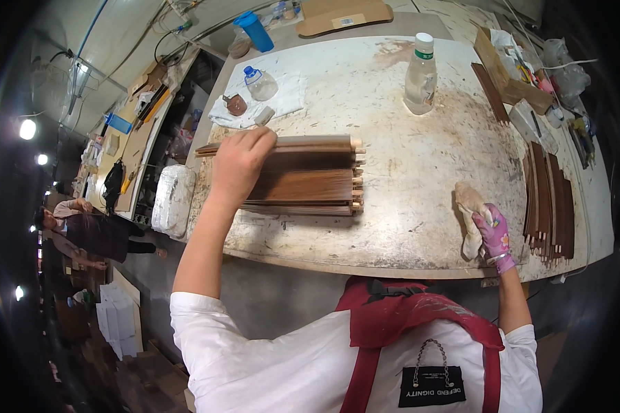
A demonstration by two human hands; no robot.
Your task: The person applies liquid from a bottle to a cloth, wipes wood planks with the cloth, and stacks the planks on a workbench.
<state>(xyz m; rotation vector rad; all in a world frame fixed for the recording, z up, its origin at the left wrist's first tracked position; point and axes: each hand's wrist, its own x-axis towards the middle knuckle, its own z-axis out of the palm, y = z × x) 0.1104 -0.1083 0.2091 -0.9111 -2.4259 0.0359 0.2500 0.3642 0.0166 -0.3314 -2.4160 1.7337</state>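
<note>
My bare left hand [241,162] grips the left part of a dark brown wooden slat [313,143], its fingers closed over the edge. The slat is slightly blurred. Beneath and nearer to me lies a bundle of similar brown slats [300,186], with pale pegs sticking out at their right ends. My right hand [497,235], in a pink patterned glove, is closed around a crumpled beige cloth [470,213] over the right front of the worn white table [406,227]. Another stack of dark slats [550,199] lies to the right of that hand.
A clear bottle with a white cap [420,76] stands at the back. A small blue-capped bottle [260,84] sits on a white cloth [293,93] at the left. A wooden box [506,76] edges the right side. A wrapped white block [173,201] adjoins the left edge. Another person [100,230] is farther left.
</note>
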